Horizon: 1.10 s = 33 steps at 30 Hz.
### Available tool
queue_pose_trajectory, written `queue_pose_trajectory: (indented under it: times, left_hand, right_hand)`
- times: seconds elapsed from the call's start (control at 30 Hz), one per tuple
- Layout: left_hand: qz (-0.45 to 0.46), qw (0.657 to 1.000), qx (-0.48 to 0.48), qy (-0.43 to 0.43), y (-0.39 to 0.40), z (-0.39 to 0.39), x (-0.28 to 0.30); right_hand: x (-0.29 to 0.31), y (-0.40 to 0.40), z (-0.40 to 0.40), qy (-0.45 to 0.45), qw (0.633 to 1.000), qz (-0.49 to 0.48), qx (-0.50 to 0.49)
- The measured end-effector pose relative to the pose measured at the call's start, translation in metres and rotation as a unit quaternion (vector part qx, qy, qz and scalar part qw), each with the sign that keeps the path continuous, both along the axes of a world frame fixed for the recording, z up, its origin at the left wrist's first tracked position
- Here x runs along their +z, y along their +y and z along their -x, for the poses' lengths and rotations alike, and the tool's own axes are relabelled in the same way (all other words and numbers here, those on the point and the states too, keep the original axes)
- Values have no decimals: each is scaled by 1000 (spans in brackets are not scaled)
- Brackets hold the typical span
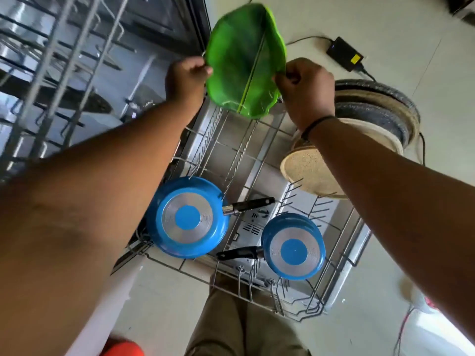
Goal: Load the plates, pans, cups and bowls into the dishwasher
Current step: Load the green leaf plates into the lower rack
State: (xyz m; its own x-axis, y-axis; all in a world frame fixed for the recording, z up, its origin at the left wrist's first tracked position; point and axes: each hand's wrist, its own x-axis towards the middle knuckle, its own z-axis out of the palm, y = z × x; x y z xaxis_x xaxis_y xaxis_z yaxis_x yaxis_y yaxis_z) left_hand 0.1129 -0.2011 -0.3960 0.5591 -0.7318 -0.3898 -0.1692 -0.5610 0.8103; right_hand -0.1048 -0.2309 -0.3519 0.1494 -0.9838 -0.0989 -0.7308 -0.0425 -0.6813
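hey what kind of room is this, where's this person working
Most likely a home kitchen, at an open dishwasher. The lower rack is pulled out with two blue pans lying upside down in it, and both hands hold a green leaf-shaped plate above the rack.

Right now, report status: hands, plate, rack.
Left hand and right hand both grip green leaf plate, held over lower rack. Two blue pans already racked upside down. Slots below plate open.

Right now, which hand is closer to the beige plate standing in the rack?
Right. The right hand is just above the beige plate; the left hand is across the green plate.
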Motion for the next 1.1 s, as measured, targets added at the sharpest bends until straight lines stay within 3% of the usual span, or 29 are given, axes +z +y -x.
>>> queue_pose_trajectory:
  times: [0.37,0.8,1.1]
  left_hand:
    - [18,1000,-21,-15,-7,-3,-13]
    - [-46,996,-78,-25,17,-3,-35]
    - [-86,988,-97,-83,44,3,-41]
  right_hand:
    - [-21,3,1,-21,1000,-5,-2]
    - [-54,25,-3,54,993,-103,36]
    - [-54,37,-3,23,989,-145,13]
